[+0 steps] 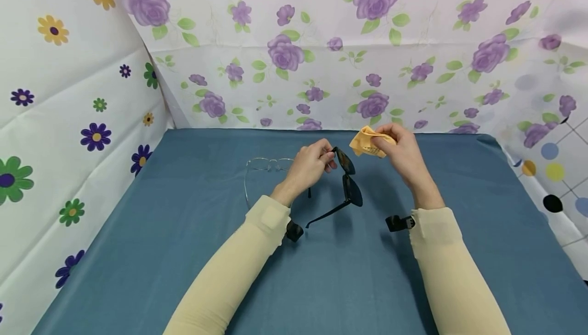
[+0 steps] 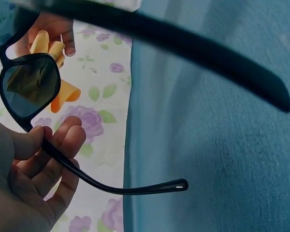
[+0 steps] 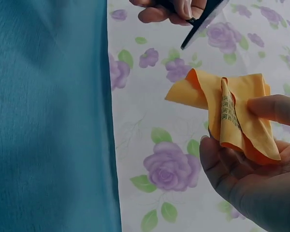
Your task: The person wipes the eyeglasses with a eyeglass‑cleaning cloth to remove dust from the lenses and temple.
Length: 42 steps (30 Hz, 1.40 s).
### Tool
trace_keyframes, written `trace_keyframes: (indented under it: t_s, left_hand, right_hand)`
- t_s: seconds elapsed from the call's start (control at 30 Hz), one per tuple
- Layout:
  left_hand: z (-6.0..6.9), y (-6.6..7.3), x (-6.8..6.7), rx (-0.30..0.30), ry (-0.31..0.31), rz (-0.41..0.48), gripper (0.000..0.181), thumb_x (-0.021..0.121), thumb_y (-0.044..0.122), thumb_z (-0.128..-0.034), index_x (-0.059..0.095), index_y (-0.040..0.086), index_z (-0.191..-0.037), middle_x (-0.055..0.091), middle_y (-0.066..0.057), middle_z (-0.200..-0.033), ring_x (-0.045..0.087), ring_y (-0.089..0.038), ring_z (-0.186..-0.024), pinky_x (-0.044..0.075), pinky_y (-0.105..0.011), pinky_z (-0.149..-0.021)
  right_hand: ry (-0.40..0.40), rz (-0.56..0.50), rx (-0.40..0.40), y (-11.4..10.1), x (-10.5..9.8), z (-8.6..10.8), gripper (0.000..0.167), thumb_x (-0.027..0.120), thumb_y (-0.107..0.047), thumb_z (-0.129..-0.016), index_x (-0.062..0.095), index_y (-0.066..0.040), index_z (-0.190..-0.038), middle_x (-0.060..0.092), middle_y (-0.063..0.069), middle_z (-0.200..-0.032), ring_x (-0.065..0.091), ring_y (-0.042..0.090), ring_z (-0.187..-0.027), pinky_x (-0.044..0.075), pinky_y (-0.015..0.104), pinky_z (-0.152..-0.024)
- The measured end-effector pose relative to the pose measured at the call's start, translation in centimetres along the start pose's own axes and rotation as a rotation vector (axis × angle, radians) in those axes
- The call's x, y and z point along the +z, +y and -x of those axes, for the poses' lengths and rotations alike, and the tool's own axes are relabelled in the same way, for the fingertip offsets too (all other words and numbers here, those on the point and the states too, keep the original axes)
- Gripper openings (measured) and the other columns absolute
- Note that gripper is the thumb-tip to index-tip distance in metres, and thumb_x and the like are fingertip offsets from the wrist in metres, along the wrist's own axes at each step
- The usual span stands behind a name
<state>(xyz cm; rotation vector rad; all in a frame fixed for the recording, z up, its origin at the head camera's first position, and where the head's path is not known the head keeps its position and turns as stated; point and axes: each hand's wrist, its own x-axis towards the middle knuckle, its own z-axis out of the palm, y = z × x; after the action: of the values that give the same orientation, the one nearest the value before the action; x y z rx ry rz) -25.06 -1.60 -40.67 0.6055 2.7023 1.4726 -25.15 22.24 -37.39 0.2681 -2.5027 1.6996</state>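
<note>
Sunglasses point(image 1: 352, 190) above blue cloth point(image 1: 340, 284), floral backdrop point(image 1: 340, 69)

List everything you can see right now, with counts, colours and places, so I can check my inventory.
Sunglasses: one pair, black, held by one arm in the left hand
Folded cloth: one, yellow with dark print, pinched in the right hand
Clear glasses: one pair, pale thin frame, beyond the left forearm, partly hidden
Table cover: one, blue, under the work
Floral sheet: one, white with purple flowers, behind
Daisy sheet: one, white with multicoloured flowers, left
Dotted sheet: one, white with coloured dots, right
Wrist cameras: two, black, at the cuffs
Sleeves: two, cream, foreground
Hands: two, bare, mid-scene
</note>
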Motion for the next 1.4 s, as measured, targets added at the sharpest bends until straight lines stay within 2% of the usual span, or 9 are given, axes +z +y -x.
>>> trace_keyframes:
  t_s: [0.1,0.33,0.5,0.67,0.87,1.0,1.13,1.23,1.4]
  left_hand:
    - [0.0,0.2,-0.1,0.020,0.001,0.022,0.019,0.051,0.021,-0.1110,0.063,0.008,-0.105,0.076,-0.004,-0.092,0.071,-0.023,-0.080,0.050,-0.032,-0.068]
    - [0.0,0.6,-0.3,0.075,0.017,0.070,0.017,0.052,0.019,-0.1103,0.064,0.007,-0.110,0.076,-0.004,-0.093,0.073,-0.026,-0.085,0.054,-0.033,-0.078]
    - [0.2,0.6,-0.4,0.091,0.050,0.099,0.017,0.051,0.018,-0.1107,0.062,0.008,-0.117,0.076,-0.005,-0.095,0.073,-0.022,-0.085,0.052,-0.032,-0.073]
    - [0.2,0.6,-0.6,0.105,0.082,0.097,0.016,0.050,0.019,-0.1108,0.058,0.012,-0.123,0.077,-0.003,-0.094,0.072,-0.017,-0.083,0.050,-0.032,-0.071]
    - [0.3,0.7,-0.9,0.125,0.110,0.086,0.017,0.052,0.020,-0.1106,0.059,0.011,-0.122,0.076,-0.004,-0.093,0.071,-0.023,-0.087,0.053,-0.035,-0.074]
    - [0.4,0.8,-0.9,0.139,0.127,0.083,0.016,0.054,0.023,-0.1097,0.062,0.013,-0.119,0.075,-0.002,-0.097,0.071,-0.018,-0.090,0.055,-0.034,-0.079]
    - [0.4,0.8,-0.8,0.167,0.149,0.087,0.015,0.055,0.022,-0.1090,0.064,0.012,-0.115,0.073,-0.002,-0.103,0.071,-0.015,-0.095,0.057,-0.030,-0.083]
    - [0.5,0.9,-0.8,0.184,0.177,0.072,0.015,0.057,0.021,-0.1082,0.065,0.011,-0.114,0.072,-0.002,-0.103,0.070,-0.014,-0.094,0.057,-0.027,-0.083]
    - [0.6,0.8,-0.8,0.193,0.206,0.044,0.014,0.058,0.021,-0.1074,0.067,0.011,-0.113,0.073,-0.001,-0.099,0.070,-0.013,-0.091,0.057,-0.026,-0.081]
  right_hand:
    - [0.003,0.000,-0.002,-0.2,0.1,0.1,0.031,0.063,-0.023,-0.106,0.059,0.004,-0.121,0.058,0.009,-0.119,0.059,0.018,-0.098,0.053,0.026,-0.079]
    - [0.025,-0.006,-0.034,-1.2,0.4,0.4,0.030,0.067,-0.022,-0.104,0.061,0.003,-0.120,0.057,0.008,-0.121,0.060,0.017,-0.098,0.053,0.021,-0.076]
    - [0.022,-0.033,-0.083,-2.0,0.8,0.7,0.030,0.068,-0.019,-0.103,0.062,0.005,-0.120,0.061,0.010,-0.119,0.062,0.015,-0.093,0.056,0.019,-0.074]
    - [0.007,-0.041,-0.093,-2.4,1.1,0.7,0.030,0.069,-0.019,-0.103,0.062,0.005,-0.120,0.064,0.011,-0.119,0.063,0.015,-0.095,0.057,0.022,-0.077]
    - [-0.008,-0.008,-0.090,-2.7,1.2,0.9,0.032,0.069,-0.022,-0.103,0.063,0.003,-0.122,0.065,0.015,-0.122,0.062,0.016,-0.099,0.055,0.020,-0.079]
    - [-0.018,0.011,-0.122,-3.0,1.5,1.0,0.030,0.069,-0.021,-0.103,0.065,0.003,-0.121,0.064,0.016,-0.122,0.064,0.016,-0.102,0.054,0.017,-0.082]
    - [-0.024,0.041,-0.167,-3.1,1.8,1.2,0.020,0.069,-0.011,-0.102,0.066,0.002,-0.117,0.066,0.015,-0.120,0.067,0.016,-0.105,0.055,0.017,-0.086]
    - [-0.026,0.083,-0.196,-3.3,2.0,1.4,0.016,0.070,-0.006,-0.100,0.067,0.001,-0.115,0.067,0.014,-0.118,0.068,0.019,-0.106,0.055,0.017,-0.087]
    - [-0.041,0.148,-0.235,-3.6,2.1,1.7,0.019,0.070,-0.006,-0.100,0.069,-0.001,-0.118,0.067,0.014,-0.119,0.068,0.027,-0.108,0.054,0.018,-0.088]
